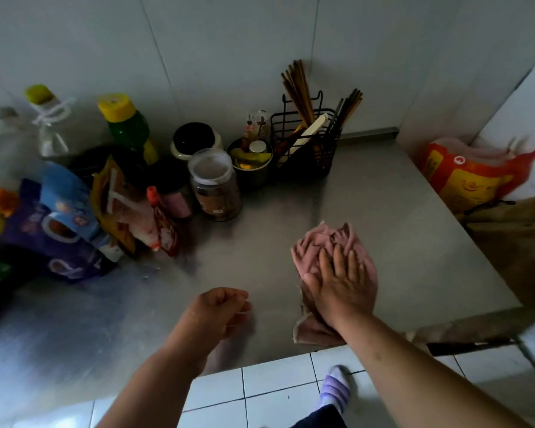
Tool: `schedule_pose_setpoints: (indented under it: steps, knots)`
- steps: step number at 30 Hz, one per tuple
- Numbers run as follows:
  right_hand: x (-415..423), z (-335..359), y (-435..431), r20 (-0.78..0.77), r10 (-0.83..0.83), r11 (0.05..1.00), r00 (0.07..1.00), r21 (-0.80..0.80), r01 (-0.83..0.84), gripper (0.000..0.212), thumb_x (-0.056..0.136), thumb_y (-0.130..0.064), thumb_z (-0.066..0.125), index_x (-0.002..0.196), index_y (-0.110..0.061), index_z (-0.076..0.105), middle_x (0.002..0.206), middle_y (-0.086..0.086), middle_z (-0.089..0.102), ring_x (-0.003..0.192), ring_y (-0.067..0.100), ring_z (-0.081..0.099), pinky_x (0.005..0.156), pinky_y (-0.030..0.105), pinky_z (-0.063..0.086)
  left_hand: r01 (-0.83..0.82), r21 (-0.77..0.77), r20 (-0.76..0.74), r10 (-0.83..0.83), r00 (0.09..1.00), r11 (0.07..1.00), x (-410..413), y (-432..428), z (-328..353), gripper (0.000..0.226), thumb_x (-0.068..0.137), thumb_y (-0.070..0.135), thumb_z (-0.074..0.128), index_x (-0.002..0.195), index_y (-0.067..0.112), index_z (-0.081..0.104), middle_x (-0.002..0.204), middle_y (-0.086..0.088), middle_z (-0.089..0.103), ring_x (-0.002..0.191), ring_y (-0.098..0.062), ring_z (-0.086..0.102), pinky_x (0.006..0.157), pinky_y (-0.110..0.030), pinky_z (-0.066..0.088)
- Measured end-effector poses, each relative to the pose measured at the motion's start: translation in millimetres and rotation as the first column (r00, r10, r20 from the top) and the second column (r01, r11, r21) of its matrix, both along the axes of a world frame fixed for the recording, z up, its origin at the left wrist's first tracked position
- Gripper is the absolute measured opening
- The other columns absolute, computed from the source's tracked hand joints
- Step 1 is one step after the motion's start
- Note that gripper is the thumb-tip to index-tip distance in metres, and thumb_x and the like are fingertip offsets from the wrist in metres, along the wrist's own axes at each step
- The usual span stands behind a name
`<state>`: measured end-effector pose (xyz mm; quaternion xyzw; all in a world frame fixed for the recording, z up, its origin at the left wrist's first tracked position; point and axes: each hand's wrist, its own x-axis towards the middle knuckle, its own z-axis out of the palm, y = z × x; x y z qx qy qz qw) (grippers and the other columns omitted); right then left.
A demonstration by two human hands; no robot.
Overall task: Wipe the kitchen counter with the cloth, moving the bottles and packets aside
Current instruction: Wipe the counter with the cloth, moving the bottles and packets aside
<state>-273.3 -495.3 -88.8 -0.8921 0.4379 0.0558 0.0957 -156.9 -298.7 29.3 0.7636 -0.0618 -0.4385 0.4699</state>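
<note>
The right grip [342, 282] lies flat with straight fingers, pressing down on the pink cloth [318, 245], which is bunched on the steel table [383, 208] near its front edge, one corner of it reaching that edge. The left grip [221, 310] is clenched in a loose fist around nothing, close over the table just left of the cloth and apart from it. The bottles and packets crowd the table's back left, well apart from the cloth: a green bottle [127, 125] with a yellow cap, a clear bottle [47, 122] behind it, a purple packet [53, 242], a blue packet [64, 193], an orange packet [110, 193] and a red sachet [164, 223]. Beside them stand a clear-lidded jar [215, 186], a black-lidded jar [193, 140], a tin [250, 163] and a wire rack [309, 146] of chopsticks against the wall. A yellow sack [464, 177] sits past the table's right edge. Below, a socked foot [335, 387] stands on the tiled floor [260, 390].
</note>
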Motion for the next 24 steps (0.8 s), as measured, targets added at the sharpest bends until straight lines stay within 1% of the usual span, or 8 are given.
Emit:
schedule_pose_setpoints:
  steps: [2, 3, 5, 8, 13, 17, 20, 24]
  knots:
    - [13, 5, 21, 0.003, 0.072, 0.996, 0.997, 0.053, -0.072, 0.078, 0.085, -0.06, 0.003, 0.153, -0.022, 0.012, 0.161, 0.01, 0.005, 0.147, 0.036, 0.003, 0.118, 0.045, -0.003, -0.003, 0.009, 0.01, 0.003, 1.0, 1.0, 0, 4, 0, 0.015, 0.094, 0.011, 0.053, 0.097, 0.011, 0.067, 0.094, -0.01, 0.073, 0.085, -0.023, 0.064, 0.078, -0.034, 0.048]
    - [18, 7, 31, 0.023, 0.107, 0.991, 0.994, 0.08, -0.108, 0.082, 0.081, -0.06, -0.003, 0.153, -0.023, 0.009, 0.162, 0.008, 0.0, 0.147, 0.034, -0.002, 0.119, 0.046, -0.003, -0.004, 0.013, 0.008, 0.004, 1.0, 1.0, -1, 6, 0, 0.015, 0.093, 0.011, 0.053, 0.097, 0.011, 0.067, 0.093, -0.009, 0.073, 0.084, -0.022, 0.063, 0.077, -0.033, 0.048]
    - [25, 13, 52, 0.074, 0.19, 0.977, 0.979, 0.08, -0.196, 0.085, 0.08, -0.064, 0.002, 0.152, -0.021, 0.02, 0.16, 0.009, 0.009, 0.147, 0.037, 0.008, 0.119, 0.048, 0.004, -0.007, 0.011, 0.002, 0.007, 1.0, 1.0, -2, 7, 0, 0.015, 0.093, 0.01, 0.053, 0.095, 0.012, 0.067, 0.09, -0.008, 0.072, 0.081, -0.022, 0.062, 0.074, -0.031, 0.047]
    - [20, 14, 74, 0.083, 0.386, 0.921, 0.919, 0.009, -0.388, 0.079, 0.082, -0.069, 0.03, 0.142, -0.019, 0.043, 0.15, 0.014, 0.039, 0.138, 0.04, 0.034, 0.112, 0.049, 0.014, -0.011, -0.003, -0.018, 0.011, 1.0, 1.0, -4, 5, 2, 0.013, 0.092, 0.01, 0.054, 0.092, 0.01, 0.067, 0.085, -0.008, 0.072, 0.074, -0.019, 0.063, 0.071, -0.029, 0.045]
    - [-7, 6, 65, 0.124, 0.608, 0.792, 0.784, -0.029, -0.61, 0.088, 0.074, -0.076, 0.039, 0.146, -0.027, 0.033, 0.157, 0.005, 0.027, 0.145, 0.033, 0.019, 0.113, 0.048, 0.013, 0.018, -0.024, -0.031, -0.019, 0.999, 1.0, -13, -7, 6, 0.015, 0.094, 0.01, 0.052, 0.093, 0.004, 0.066, 0.079, -0.007, 0.07, 0.056, -0.007, 0.065, 0.058, -0.021, 0.045]
    - [-27, -2, 46, 0.089, 0.713, 0.699, 0.695, -0.018, -0.715, 0.102, 0.063, -0.078, 0.052, 0.149, -0.029, 0.023, 0.161, 0.001, 0.014, 0.149, 0.026, 0.004, 0.119, 0.046, 0.006, 0.043, -0.03, -0.044, -0.044, 0.998, 0.999, -21, -22, 6, 0.016, 0.093, 0.009, 0.053, 0.097, 0.0, 0.065, 0.079, -0.006, 0.071, 0.057, -0.006, 0.067, 0.065, -0.026, 0.045]
    - [-44, -9, 32, 0.092, 0.748, 0.661, 0.657, -0.022, -0.75, 0.096, 0.064, -0.066, 0.055, 0.148, -0.031, 0.025, 0.16, -0.001, 0.017, 0.148, 0.025, 0.01, 0.117, 0.045, 0.011, 0.05, -0.029, -0.051, -0.051, 0.997, 0.998, -27, -31, 6, 0.016, 0.092, 0.009, 0.055, 0.096, 0.0, 0.067, 0.084, -0.01, 0.072, 0.069, -0.016, 0.065, 0.071, -0.03, 0.046]
    - [-70, -11, 11, 0.105, 0.701, 0.709, 0.705, 0.0, -0.705, 0.088, 0.067, -0.046, 0.057, 0.149, -0.034, 0.027, 0.158, -0.004, 0.025, 0.146, 0.022, 0.02, 0.112, 0.043, 0.024, 0.071, -0.02, -0.053, -0.072, 0.996, 0.997, -32, -44, 4, 0.012, 0.091, 0.012, 0.057, 0.087, 0.008, 0.069, 0.085, -0.011, 0.072, 0.075, -0.021, 0.063, 0.07, -0.03, 0.048]
